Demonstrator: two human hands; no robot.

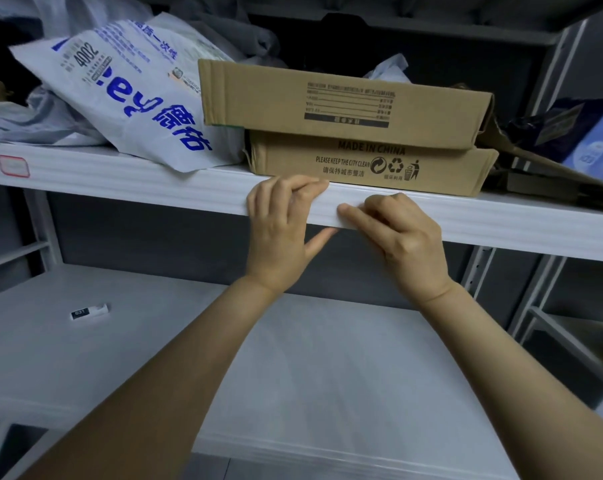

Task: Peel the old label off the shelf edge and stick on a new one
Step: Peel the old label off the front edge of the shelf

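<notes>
Along the white shelf edge (154, 181), near its middle, both bare hands rest side by side just below a stack of two cardboard boxes. The left hand (279, 226) hooks its fingers (303, 188) over the top lip of the edge, curled tight, while its thumb reaches out straight beneath the underside, so the edge sits gripped between them. The right hand (400, 233) is just beside it, not touching it: its index finger (355, 216) lies straight and flat against the face of the edge, pointing toward the left hand, and its other fingers are folded in toward the palm. Whether a label lies under that finger or is held in the hand cannot be told, since the strip of edge between the two hands looks plain white. Well off to the left on the same edge sits a small red-bordered label (13, 165), stuck flat, its writing too faint to read. The lower box (362, 164) carries recycling marks and the upper box (345, 102) lies across it, slightly skewed. A white plastic bag (130, 98) with blue print leans against the boxes' left side. On the lower shelf (327, 358), far to the left, lies a small black-and-white strip (89, 311).
</notes>
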